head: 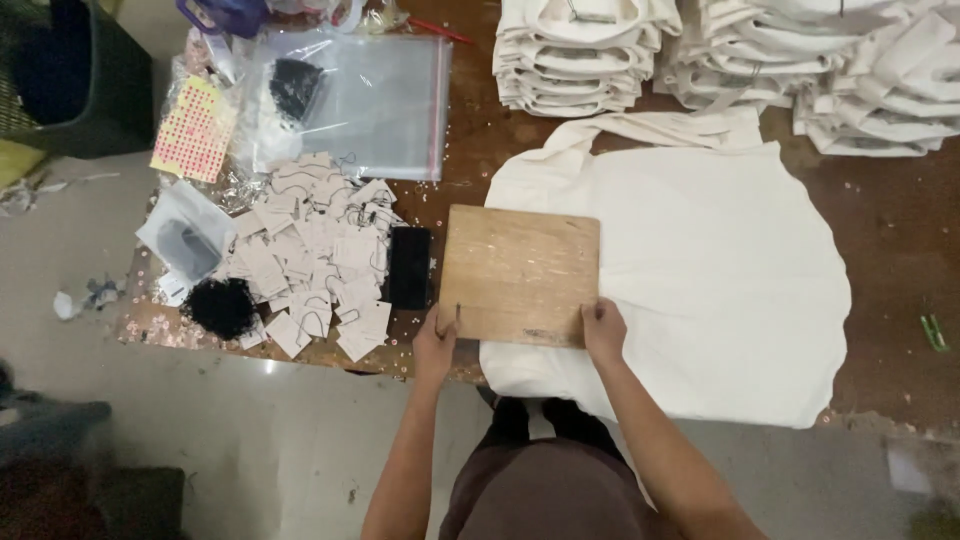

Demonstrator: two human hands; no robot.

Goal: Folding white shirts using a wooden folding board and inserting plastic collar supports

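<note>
Wooden board (pixel 520 273) lies flat on the brown table (pixel 890 230), its right part over the left edge of a spread cream garment (pixel 720 290). Left hand (pixel 436 345) grips the board's near left corner, fingers curled around the edge, thumb on top. Right hand (pixel 604 328) grips the near right corner, fingers closed on the edge, over the garment. The board extends away from both hands.

A black phone (pixel 410 266) lies just beside the board's left edge. Further left: scattered paper tags (pixel 310 255), a clump of black strings (pixel 221 306). Clear zip bag (pixel 375 105) beyond. Stacks of folded cream garments (pixel 575 55) at the far edge.
</note>
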